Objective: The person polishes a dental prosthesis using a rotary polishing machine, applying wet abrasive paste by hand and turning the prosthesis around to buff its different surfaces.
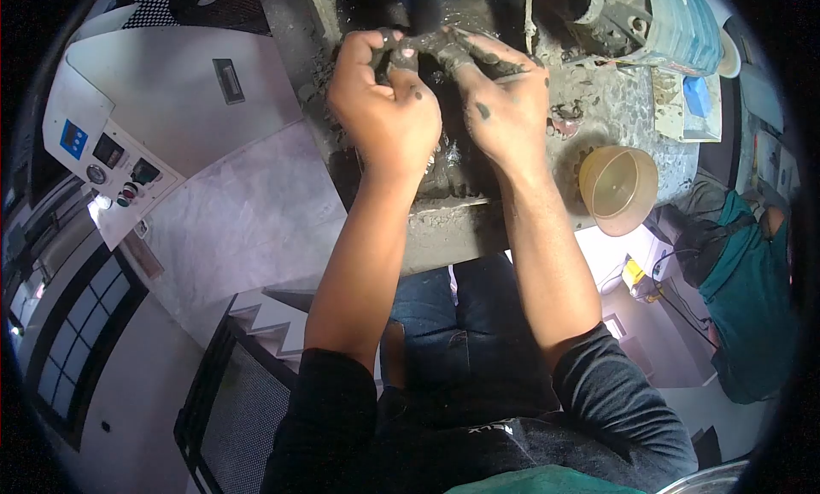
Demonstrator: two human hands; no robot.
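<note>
My left hand [384,105] is at the top middle, its fingers curled and the fingertips coated in dark grey mud. Close beside it on the right, my right hand [506,105] has bent fingers, muddy as well, with spots of mud on its back. The fingertips of both hands nearly meet over a dark, wet trough [453,165]. Whatever lies between them is smeared with mud and I cannot make it out. Just above the fingers is a blurred dark blue cylinder [417,5].
A yellowish plastic tub [619,191] stands right of the trough. Behind it are a pale tray [708,132] with a blue piece [696,95] and a mud-caked teal machine housing [679,29]. A control panel [111,165] is at left; green cloth [743,323] hangs at right.
</note>
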